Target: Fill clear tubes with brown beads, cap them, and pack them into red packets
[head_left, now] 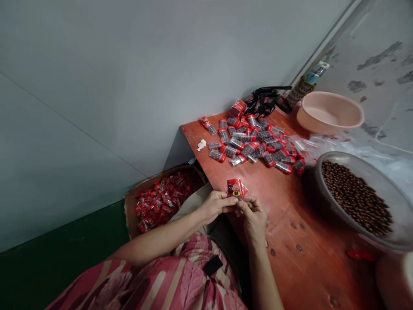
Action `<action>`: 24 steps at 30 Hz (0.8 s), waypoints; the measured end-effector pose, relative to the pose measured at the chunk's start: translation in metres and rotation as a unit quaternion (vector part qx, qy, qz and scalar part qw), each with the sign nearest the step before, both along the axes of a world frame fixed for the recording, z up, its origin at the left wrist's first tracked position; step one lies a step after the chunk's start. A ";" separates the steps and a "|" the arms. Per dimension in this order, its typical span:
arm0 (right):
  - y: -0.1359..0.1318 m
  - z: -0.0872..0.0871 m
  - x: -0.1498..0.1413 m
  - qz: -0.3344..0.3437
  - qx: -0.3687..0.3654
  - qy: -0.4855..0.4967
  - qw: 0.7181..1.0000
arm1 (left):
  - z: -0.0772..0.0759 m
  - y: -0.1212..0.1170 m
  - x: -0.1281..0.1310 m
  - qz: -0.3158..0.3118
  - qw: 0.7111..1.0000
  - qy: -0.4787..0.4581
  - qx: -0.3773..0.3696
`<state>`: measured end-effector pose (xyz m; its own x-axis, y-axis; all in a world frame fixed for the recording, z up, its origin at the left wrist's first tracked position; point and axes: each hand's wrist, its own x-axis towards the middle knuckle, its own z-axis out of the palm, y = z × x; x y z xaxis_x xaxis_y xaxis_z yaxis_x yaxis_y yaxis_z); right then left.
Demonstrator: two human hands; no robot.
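Between my hands, at the table's near edge, is a small red printed packet with a yellow spot and a clear, shiny part. My left hand pinches its lower left side with thumb and fingers. On the other side, my right hand grips the bottom right corner, fingers curled. Beyond them lies a heap of small clear tubes with red caps, filled with dark round pieces. A box of similar red packets stands low at my left.
A large tub of brown balls stands on the red table at right. Behind it are clear plastic bags and a pink basin. A dark floral bag leans by the wall. A crumpled white scrap lies near the left edge.
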<state>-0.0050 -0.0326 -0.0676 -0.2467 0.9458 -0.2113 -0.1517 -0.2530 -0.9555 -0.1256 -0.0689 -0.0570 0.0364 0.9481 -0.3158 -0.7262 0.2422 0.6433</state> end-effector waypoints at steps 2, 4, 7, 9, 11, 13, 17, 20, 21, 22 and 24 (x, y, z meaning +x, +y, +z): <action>0.001 0.001 -0.006 0.037 -0.001 0.004 0.999 | -0.001 -0.008 -0.010 0.019 1.000 -0.005 -0.008; 0.000 0.000 -0.010 0.061 -0.004 0.004 0.998 | -0.006 -0.022 -0.023 0.087 0.995 -0.014 -0.036; 0.000 0.000 -0.007 0.048 0.004 -0.018 0.999 | -0.016 -0.047 -0.041 0.212 0.967 -0.030 -0.135; 0.002 -0.001 0.000 0.017 0.014 -0.043 0.999 | -0.022 -0.058 -0.046 0.220 0.954 0.008 -0.203; 0.005 -0.001 0.008 -0.008 0.017 -0.061 0.998 | -0.024 -0.058 -0.044 0.184 0.957 0.109 -0.198; 0.007 -0.002 0.014 -0.014 0.019 -0.075 0.997 | -0.021 -0.044 -0.037 0.135 0.946 0.281 -0.089; 0.004 -0.003 0.021 -0.008 0.036 -0.097 0.995 | -0.018 0.001 -0.020 0.042 0.742 0.642 0.190; 0.000 -0.002 0.023 -0.001 0.042 -0.105 0.994 | -0.025 0.023 -0.011 0.005 0.595 0.774 0.219; -0.001 -0.002 0.024 0.001 0.040 -0.107 0.993 | -0.029 0.027 -0.010 0.001 0.565 0.795 0.219; -0.001 -0.002 0.026 0.002 0.039 -0.110 0.993 | -0.033 0.029 -0.009 0.000 0.545 0.809 0.221; 0.001 -0.002 0.028 0.000 0.035 -0.119 0.992 | -0.041 0.030 -0.009 0.011 0.526 0.819 0.228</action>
